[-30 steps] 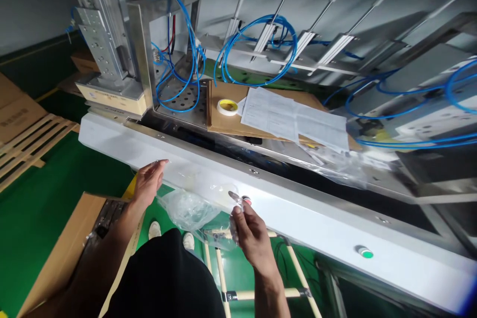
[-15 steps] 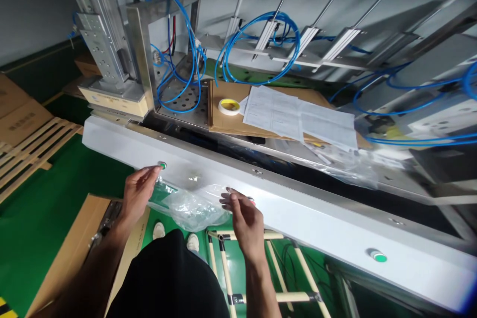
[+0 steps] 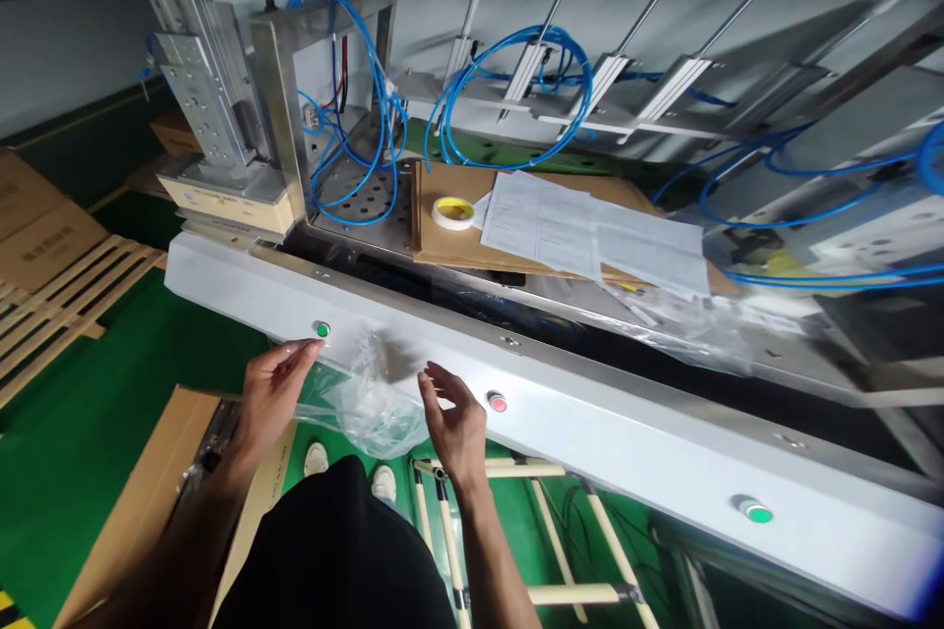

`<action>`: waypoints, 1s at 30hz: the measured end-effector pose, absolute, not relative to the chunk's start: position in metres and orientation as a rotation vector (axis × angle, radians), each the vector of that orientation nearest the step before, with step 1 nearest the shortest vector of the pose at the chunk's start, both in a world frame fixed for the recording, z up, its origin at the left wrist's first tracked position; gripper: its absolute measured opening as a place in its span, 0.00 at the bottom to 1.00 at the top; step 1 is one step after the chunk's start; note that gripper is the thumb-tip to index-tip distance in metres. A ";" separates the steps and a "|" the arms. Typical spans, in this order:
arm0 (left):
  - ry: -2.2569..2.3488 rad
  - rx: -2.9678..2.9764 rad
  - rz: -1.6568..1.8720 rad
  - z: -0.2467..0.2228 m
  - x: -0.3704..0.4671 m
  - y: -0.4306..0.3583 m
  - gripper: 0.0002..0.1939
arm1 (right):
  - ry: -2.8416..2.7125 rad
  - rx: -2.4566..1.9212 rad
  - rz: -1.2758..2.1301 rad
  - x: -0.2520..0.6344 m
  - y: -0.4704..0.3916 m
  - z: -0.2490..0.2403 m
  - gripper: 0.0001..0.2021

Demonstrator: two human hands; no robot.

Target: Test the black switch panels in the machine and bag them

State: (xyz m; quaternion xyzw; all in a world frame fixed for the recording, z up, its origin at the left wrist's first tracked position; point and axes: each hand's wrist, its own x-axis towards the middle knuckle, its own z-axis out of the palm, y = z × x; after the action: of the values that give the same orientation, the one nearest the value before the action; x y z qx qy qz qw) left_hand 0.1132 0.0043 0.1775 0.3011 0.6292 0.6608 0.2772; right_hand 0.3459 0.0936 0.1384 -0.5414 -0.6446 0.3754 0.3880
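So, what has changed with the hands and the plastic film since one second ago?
The right hand moved left, uncovering the red button. The clear plastic film gathered into a tighter bunch between both hands. The left hand moved little; a green button now shows beside its fingertips. The white panel, tape roll and papers stayed put.

Green floor (image 3: pixel 88 413), wooden pallet (image 3: pixel 66 300) left, grey wall (image 3: pixel 59 49), white machine frame (image 3: pixel 590 432), blue hoses (image 3: pixel 516 98).

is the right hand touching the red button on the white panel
Apart. The head view shows the right hand at the clear plastic bag, with a strip of bare white panel between its knuckles and the red button.
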 end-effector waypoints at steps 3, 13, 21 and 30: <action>1.661 0.857 1.738 0.176 0.111 0.001 0.19 | -1.664 -1.309 0.996 0.331 0.105 0.129 0.27; 1.524 1.412 1.519 0.207 0.094 -0.032 0.08 | -1.660 -0.999 1.450 0.285 0.121 0.111 0.34; 1.569 1.518 1.546 0.218 0.088 -0.043 0.06 | -1.693 -0.987 1.418 0.276 0.117 0.113 0.26; 1.836 1.174 1.656 0.212 0.085 -0.041 0.05 | -1.810 -1.174 0.957 0.300 0.116 0.123 0.22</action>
State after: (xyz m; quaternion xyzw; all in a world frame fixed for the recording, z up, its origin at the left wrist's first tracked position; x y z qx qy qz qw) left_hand 0.0849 -0.0408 0.2122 0.4202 0.6570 0.5928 0.2009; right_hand 0.2996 0.1156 0.1229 -0.4599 -0.7090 0.3751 0.3810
